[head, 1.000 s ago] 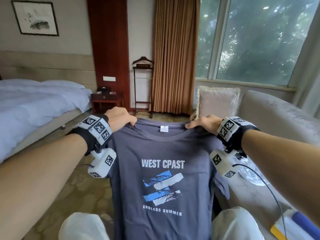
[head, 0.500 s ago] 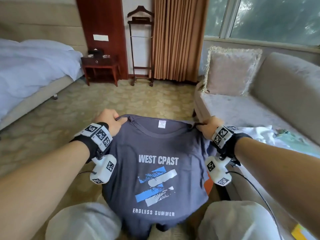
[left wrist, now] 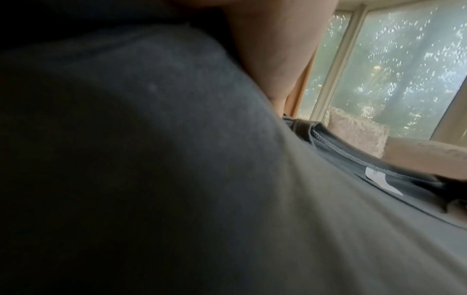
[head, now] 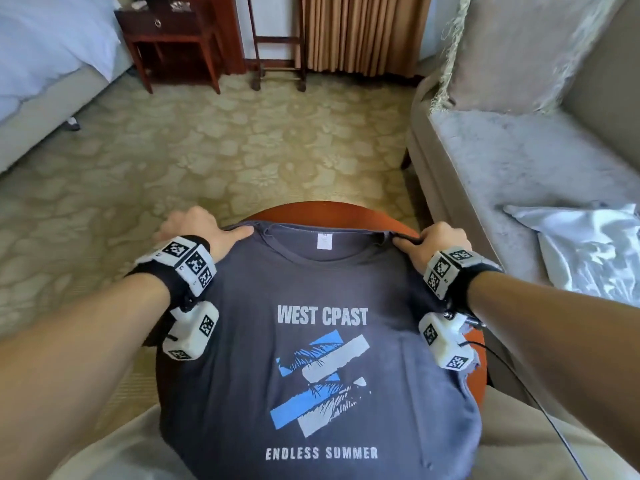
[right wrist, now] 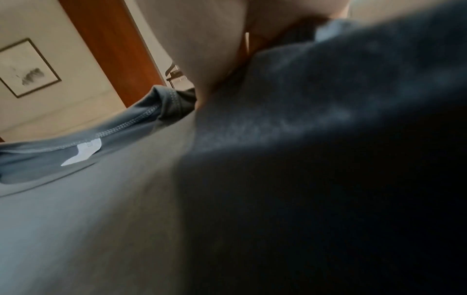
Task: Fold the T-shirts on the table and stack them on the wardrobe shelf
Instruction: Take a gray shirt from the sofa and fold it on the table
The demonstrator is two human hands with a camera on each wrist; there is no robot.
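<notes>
A dark grey T-shirt (head: 322, 341) printed "WEST CPAST" and "ENDLESS SUMMER" lies front-up over a round reddish-brown table (head: 332, 211), its hem hanging toward my lap. My left hand (head: 197, 230) grips the shirt's left shoulder beside the collar. My right hand (head: 438, 242) grips the right shoulder at the table's far edge. The left wrist view is filled by the grey shirt (left wrist: 227, 199), with its collar seam and white label. The right wrist view shows the same grey shirt (right wrist: 126, 199), collar and label, my palm close above it.
A grey sofa (head: 519, 161) with a fringed cushion (head: 502, 50) stands on the right, with a white garment (head: 588, 251) lying on its seat. A bed (head: 45, 64) is at the left, a wooden nightstand (head: 169, 32) and valet stand (head: 277, 46) behind. Patterned carpet (head: 242, 140) lies ahead.
Both hands have lowered the shirt from held up in the air down onto the round table, still gripping its shoulders. My view has tilted down.
</notes>
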